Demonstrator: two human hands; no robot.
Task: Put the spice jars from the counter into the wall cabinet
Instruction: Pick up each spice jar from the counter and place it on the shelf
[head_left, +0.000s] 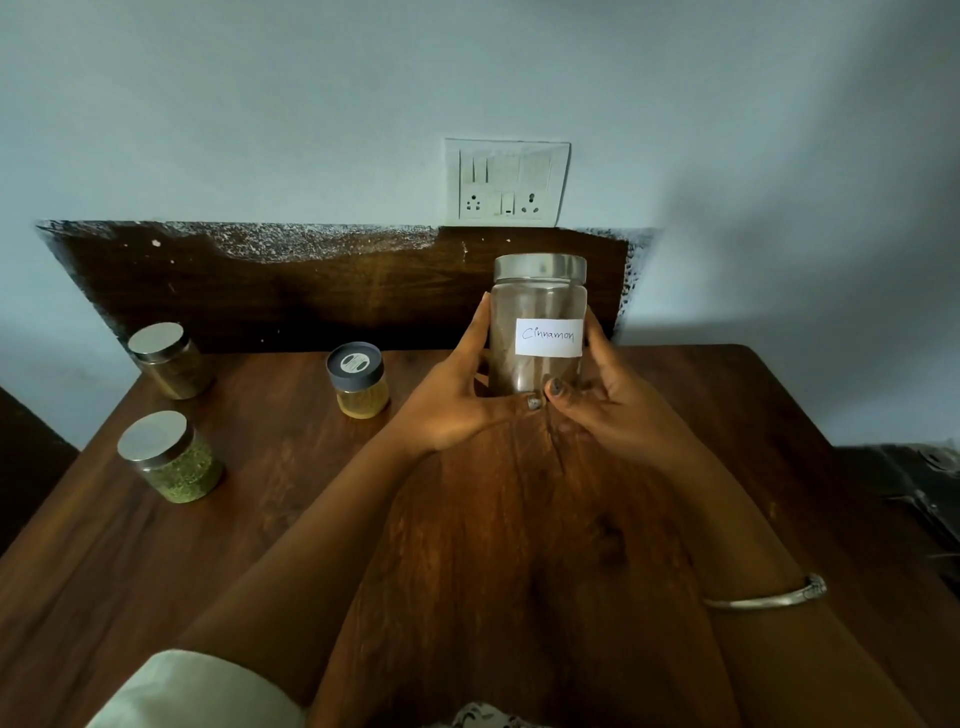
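Observation:
A tall clear jar (537, 312) with a silver lid and a white label reading "Cinnamon" stands upright between my hands, above the wooden counter (519, 519). My left hand (457, 389) holds its left side and my right hand (602, 395) holds its right side, both thumbs at its base. Three more jars stand on the counter to the left: a small one with a dark lid and yellow contents (358, 379), one with a silver lid and brown contents (169, 361), and one with green flakes (169, 457). No wall cabinet is in view.
A dark wooden backboard (311, 291) runs along the wall behind the counter. A white switch and socket panel (506, 182) sits on the wall above it. A dark object (919, 493) lies off the counter's right edge.

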